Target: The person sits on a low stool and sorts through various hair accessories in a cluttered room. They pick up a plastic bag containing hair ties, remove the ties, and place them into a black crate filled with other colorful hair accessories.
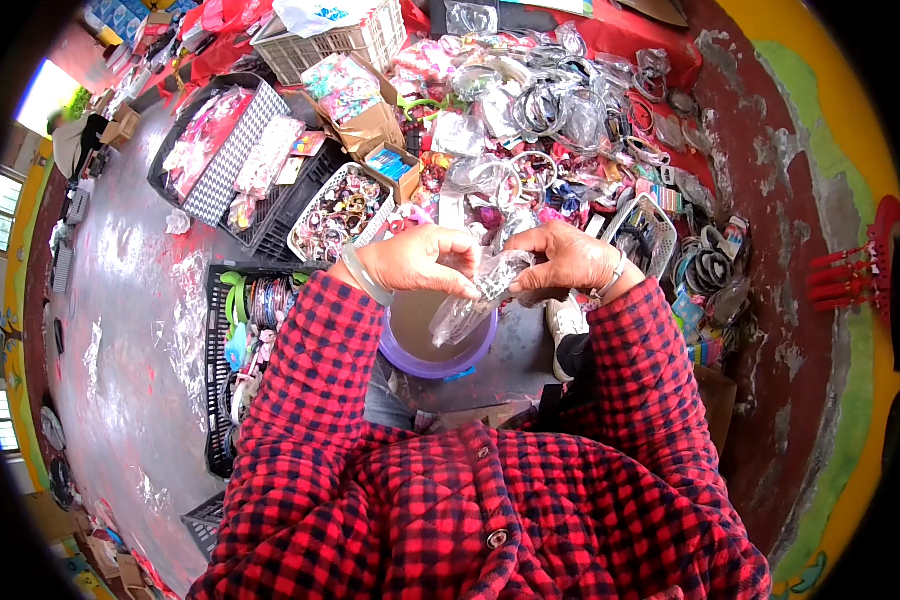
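Our left hand (418,262) and right hand (570,258) both pinch a crumpled clear plastic bag (464,318) above a round purple-rimmed plastic basin (435,369).

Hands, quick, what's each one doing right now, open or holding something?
Left hand: closed, pinching the clear plastic bag.
Right hand: closed, pinching the same clear plastic bag.

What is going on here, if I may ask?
A person's left hand and right hand pinch a clear plastic bag above a purple basin; what the bag holds is hard to make out. Beyond the hands lies a heap of loose and wrapped goods, and a black crate stands to the left.
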Demonstrator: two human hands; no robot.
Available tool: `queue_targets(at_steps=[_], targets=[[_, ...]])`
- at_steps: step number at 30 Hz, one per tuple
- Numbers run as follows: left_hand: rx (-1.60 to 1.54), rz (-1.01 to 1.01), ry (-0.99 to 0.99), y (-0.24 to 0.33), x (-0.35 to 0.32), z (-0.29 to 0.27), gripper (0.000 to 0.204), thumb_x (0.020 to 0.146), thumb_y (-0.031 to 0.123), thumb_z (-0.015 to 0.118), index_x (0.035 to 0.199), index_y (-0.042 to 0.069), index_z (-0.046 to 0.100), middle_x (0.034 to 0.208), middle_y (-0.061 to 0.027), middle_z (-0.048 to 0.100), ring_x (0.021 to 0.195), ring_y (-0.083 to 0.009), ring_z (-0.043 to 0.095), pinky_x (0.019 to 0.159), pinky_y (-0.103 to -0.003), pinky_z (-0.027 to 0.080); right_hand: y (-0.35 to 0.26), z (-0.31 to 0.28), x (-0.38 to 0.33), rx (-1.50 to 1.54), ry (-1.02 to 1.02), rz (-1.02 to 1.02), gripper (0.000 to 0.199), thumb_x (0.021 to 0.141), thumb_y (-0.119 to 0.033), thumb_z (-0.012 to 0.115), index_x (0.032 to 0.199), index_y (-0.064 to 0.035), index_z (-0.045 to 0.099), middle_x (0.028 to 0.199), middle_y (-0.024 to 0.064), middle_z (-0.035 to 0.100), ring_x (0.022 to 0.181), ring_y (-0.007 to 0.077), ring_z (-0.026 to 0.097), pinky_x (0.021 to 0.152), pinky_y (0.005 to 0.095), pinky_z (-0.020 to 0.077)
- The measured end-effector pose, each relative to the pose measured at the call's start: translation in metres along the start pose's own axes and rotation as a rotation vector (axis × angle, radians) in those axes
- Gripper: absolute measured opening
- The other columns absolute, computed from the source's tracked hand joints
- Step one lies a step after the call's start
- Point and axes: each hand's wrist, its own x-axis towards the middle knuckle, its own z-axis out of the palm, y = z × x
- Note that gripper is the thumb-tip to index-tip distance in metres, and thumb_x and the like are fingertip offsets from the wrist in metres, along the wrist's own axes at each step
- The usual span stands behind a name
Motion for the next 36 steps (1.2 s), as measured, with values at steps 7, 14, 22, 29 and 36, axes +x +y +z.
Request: queue_targets(at_steps=[7, 14, 22, 29, 36], targets=[[0.102, 0.070, 0.171, 0.003, -0.007, 0.009, 0.012, 0.075, 0.009, 0.067, 0.078, 0.004, 0.055, 0.076, 0.0010, 0.053, 0.075, -0.0089, 0.049, 0.067, -0.024, 0.040, -0.009, 0.001, -0.007, 0.069, 0.029, 0.109, 0.021, 0.078, -0.015, 0.066, 0.091, -0.0015, 0.059, 0.072, -0.0017, 0.057, 0.063, 0.0051, 0.051, 0.052, 0.0217, 0.0423], [0.466, 0.299, 0.193, 0.001, -0.008, 0.011, 0.011, 0.072, 0.006, 0.064, 0.071, 0.005, 0.053, 0.071, -0.0045, 0.049, 0.071, -0.0193, 0.049, 0.066, -0.031, 0.038, 0.002, -0.002, 0.003, -0.079, 0.016, 0.002, 0.025, 0.078, -0.019, 0.066, 0.091, 0.0002, 0.059, 0.070, -0.0002, 0.056, 0.064, 0.0067, 0.049, 0.054, 0.0253, 0.0429], [0.325, 0.268, 0.290, -0.002, -0.008, 0.011, 0.010, 0.075, 0.006, 0.063, 0.074, 0.005, 0.053, 0.077, -0.0031, 0.053, 0.075, -0.0152, 0.050, 0.070, -0.027, 0.039, 0.018, -0.006, 0.013, 0.001, -0.024, -0.091, 0.031, 0.081, -0.031, 0.063, 0.089, -0.0016, 0.061, 0.070, 0.0016, 0.056, 0.069, 0.0067, 0.046, 0.060, 0.0253, 0.0402], [0.219, 0.158, 0.149, -0.005, -0.005, 0.003, 0.014, 0.074, 0.009, 0.066, 0.079, 0.005, 0.054, 0.078, -0.0009, 0.054, 0.078, -0.0102, 0.050, 0.072, -0.026, 0.040, 0.007, 0.005, 0.012, -0.302, 0.206, -0.063, 0.047, 0.086, -0.043, 0.052, 0.069, -0.0007, 0.062, 0.051, 0.0072, 0.051, 0.050, 0.0147, 0.049, 0.050, 0.0329, 0.0400], [0.196, 0.081, 0.230, -0.017, 0.001, 0.003, 0.015, 0.073, 0.005, 0.066, 0.082, 0.004, 0.053, 0.078, 0.0005, 0.052, 0.077, -0.0090, 0.050, 0.071, -0.024, 0.041, 0.014, 0.017, 0.023, -0.602, 0.521, -0.224, 0.038, 0.084, -0.037, 0.052, 0.066, -0.0059, 0.063, 0.055, 0.0174, 0.053, 0.054, 0.0344, 0.054, 0.053, 0.0412, 0.0417]])
